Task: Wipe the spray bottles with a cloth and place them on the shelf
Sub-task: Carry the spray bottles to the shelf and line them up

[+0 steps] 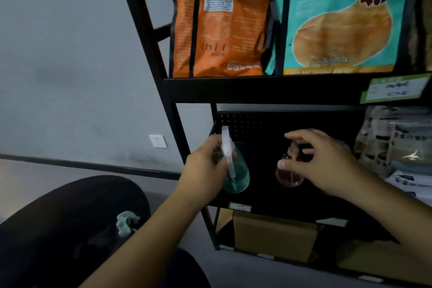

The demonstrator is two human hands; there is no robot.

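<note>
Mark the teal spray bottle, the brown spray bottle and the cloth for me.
teal spray bottle [236, 177]: head view, on its lower body.
brown spray bottle [288, 176]: head view, on its rounded lower body.
cloth [126, 221]: head view, middle of the crumpled bundle on the person's lap.

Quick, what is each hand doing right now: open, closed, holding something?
Left hand: grips the green spray bottle at its neck.
Right hand: open, fingers spread over the brown spray bottle, no clear grip.

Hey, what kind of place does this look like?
Probably a small shop or stockroom: a black metal shelf holds packaged snack bags, carries a green price label, and has cardboard boxes stored beneath.
</note>
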